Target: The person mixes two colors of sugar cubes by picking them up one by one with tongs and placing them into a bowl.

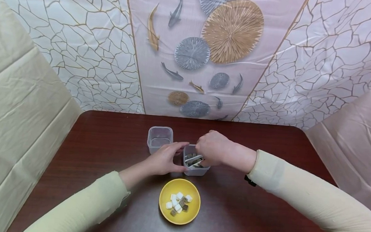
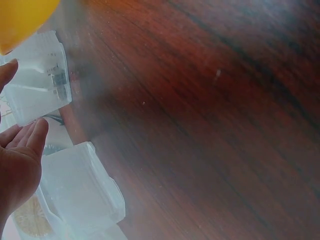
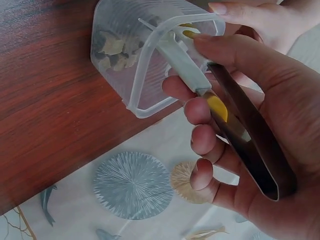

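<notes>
In the right hand (image 1: 215, 148) is a pair of metal tongs (image 3: 260, 150) with pale tips, gripped between thumb and curled fingers. Those tips (image 3: 182, 65) reach into a clear plastic container (image 1: 196, 172). Brown pieces (image 3: 112, 45) lie at its bottom; whether the tips pinch one, I cannot tell. From the other side the left hand (image 1: 163, 161) holds the same container, thumb at the near corner and fingers at the far one. In the left wrist view the left hand (image 2: 20, 167) shows only partly, at the edge.
Nearer the person stands a yellow bowl (image 1: 194, 213) with several white cubes (image 1: 174, 201) and brown cubes (image 1: 182, 201). A second clear container (image 1: 150, 137), with nothing visible inside, stands behind the left hand. Patterned cloth (image 1: 187, 87) rises beyond the table's far edge.
</notes>
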Tool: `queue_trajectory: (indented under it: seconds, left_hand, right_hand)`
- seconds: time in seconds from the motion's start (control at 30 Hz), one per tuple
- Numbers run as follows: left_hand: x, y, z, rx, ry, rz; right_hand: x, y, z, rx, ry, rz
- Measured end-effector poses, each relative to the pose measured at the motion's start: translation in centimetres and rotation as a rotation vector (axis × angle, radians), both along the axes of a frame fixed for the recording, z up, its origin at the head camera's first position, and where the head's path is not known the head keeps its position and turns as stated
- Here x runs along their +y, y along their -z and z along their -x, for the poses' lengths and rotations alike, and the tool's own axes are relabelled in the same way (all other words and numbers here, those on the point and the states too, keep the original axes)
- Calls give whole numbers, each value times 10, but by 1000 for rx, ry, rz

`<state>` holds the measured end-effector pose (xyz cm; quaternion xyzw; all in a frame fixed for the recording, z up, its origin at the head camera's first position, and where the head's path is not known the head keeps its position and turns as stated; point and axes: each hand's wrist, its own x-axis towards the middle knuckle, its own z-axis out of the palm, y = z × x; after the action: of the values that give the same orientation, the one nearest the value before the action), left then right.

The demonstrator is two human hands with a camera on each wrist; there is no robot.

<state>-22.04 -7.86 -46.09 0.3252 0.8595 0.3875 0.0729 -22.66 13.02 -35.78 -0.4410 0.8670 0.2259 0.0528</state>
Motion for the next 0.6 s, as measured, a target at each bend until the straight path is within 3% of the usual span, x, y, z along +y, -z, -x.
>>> queue_trajectory:
  seconds: [0.3,0.43,0.6]
  left_hand:
    - [1,1,1,-5,4,-11]
    - [1,1,1,-3,4,-13]
    - [0,1,1,13,5,-9]
  right_hand:
    - [1,3,6,-47,0,7]
    - [5,-1,4,-48,-38,50]
    - [18,-9,3,-72,-19,143]
